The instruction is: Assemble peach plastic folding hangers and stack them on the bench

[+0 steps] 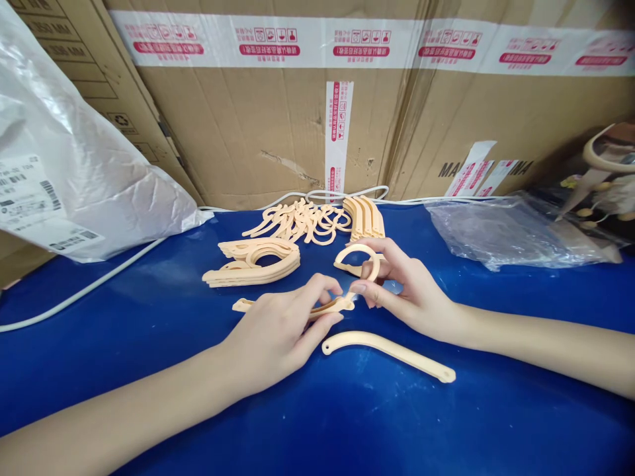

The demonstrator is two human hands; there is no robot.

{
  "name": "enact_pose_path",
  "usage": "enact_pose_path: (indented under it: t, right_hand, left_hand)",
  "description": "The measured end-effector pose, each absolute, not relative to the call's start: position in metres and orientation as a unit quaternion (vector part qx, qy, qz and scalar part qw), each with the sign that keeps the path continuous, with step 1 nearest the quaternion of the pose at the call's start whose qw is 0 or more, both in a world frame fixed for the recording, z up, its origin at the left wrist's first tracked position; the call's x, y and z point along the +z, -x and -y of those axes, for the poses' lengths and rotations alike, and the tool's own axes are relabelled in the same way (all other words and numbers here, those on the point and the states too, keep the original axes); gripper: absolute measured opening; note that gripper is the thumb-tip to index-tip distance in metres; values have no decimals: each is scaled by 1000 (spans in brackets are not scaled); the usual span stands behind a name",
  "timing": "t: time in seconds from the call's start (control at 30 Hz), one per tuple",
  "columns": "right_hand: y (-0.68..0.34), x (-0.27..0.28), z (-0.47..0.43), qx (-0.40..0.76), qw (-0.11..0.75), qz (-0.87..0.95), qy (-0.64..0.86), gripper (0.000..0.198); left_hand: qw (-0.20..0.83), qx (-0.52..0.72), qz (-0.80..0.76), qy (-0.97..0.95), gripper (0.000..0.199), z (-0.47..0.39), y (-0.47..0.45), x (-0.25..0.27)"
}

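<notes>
My left hand is closed around a cream plastic hanger arm, whose far end sticks out to the left past the knuckles. A cream plastic hanger hook is pinched between the thumb and fingers of my right hand. Its lower end meets the right end of the hanger arm; whether the two are joined I cannot tell. Just in front of my hands, a loose curved hanger arm lies on the blue tabletop. Another cream piece shows partly behind the hook.
Behind my hands lie stacked folded hangers, a heap of loose hooks and a row of hanger arms. A clear plastic bag sits at right, a white parcel bag at left. Cardboard boxes stand behind, along a white cable.
</notes>
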State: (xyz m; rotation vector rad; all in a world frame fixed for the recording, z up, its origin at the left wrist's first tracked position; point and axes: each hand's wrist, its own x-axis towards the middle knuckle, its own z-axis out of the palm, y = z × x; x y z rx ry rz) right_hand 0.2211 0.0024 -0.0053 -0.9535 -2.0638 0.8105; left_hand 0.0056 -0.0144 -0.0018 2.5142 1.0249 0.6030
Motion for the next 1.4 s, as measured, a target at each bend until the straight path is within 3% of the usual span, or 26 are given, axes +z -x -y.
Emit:
enact_pose_path:
  t: [0.23,0.43,0.57,0.6,0.8,0.93,1.17,1.4]
  right_hand:
    - [-224,-7,-2,294,353,816,351,41]
    - [-222,-4,-7,286,301,832,369,61]
    - [-221,-2,-6,209,275,843,412,31]
    - [-220,-2,-5,177,276,854,403,31]
    - [-218,-2,-1,87,271,948,144,47]
    - [-216,-4,-2,113,211,967,88,61]
    - [-216,-1,-1,109,155,976,107,27]
    - [-215,8,6,-2,94,989,117,24]
  left_hand:
    - [225,215,-406,-859,20,17,-9,6]
    - [472,218,-413,-748,22,16,-11,10]
    - [565,214,-424,-675,21,7,-11,8]
    - [582,211,-426,-660,20,5,-10,8]
    - [673,186,-420,-579,13,-4,-4,7]
    - [709,178,-416,-541,9,-4,-2,12]
    - [741,177,-395,-514,10,-1,-3,14]
    - [729,190,-391,-529,12,2,-5,12]
